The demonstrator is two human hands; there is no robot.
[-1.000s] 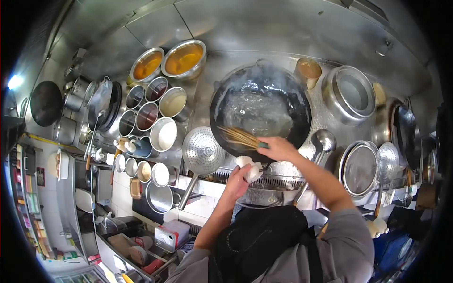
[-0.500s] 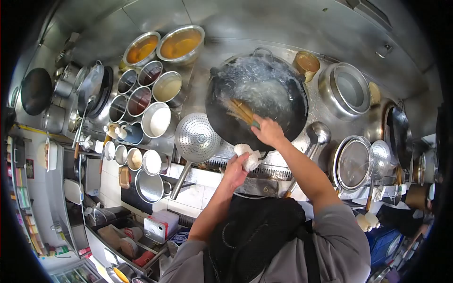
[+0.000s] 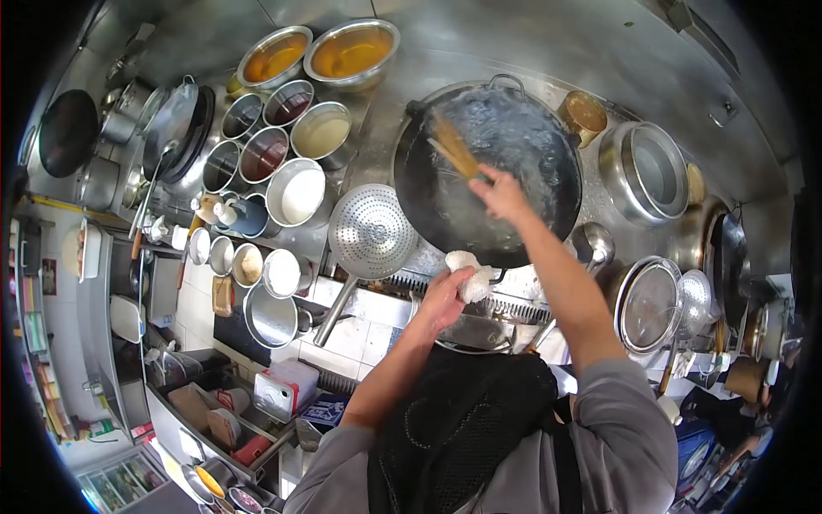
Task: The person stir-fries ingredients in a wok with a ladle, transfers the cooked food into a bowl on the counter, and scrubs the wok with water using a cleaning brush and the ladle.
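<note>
A large black wok [image 3: 419, 201] holds churning, bubbling water [image 3: 514, 128]. My right hand [image 3: 503, 195] is closed round the lower end of a bamboo wok brush [image 3: 455, 152]. The brush's bristle end is blurred and reaches toward the wok's far left wall. At the near rim, my left hand [image 3: 443, 298] is closed on a folded white cloth [image 3: 468, 276]. The cloth sits against the wok's near edge, by its handle; whether it grips the handle itself is hidden.
Left of the wok rests a perforated strainer [image 3: 372, 230]. Several metal pots of sauces and powders, including a white one [image 3: 301, 190], stand beyond it. To the right are a ladle [image 3: 597, 243], stacked bowls [image 3: 629, 171], a mesh sieve [image 3: 651, 304] and a rusty can [image 3: 584, 113].
The brush has swept away from me, toward the wok's far left side, with my right hand following. My left hand keeps the cloth at the near rim. The whole view has shifted slightly.
</note>
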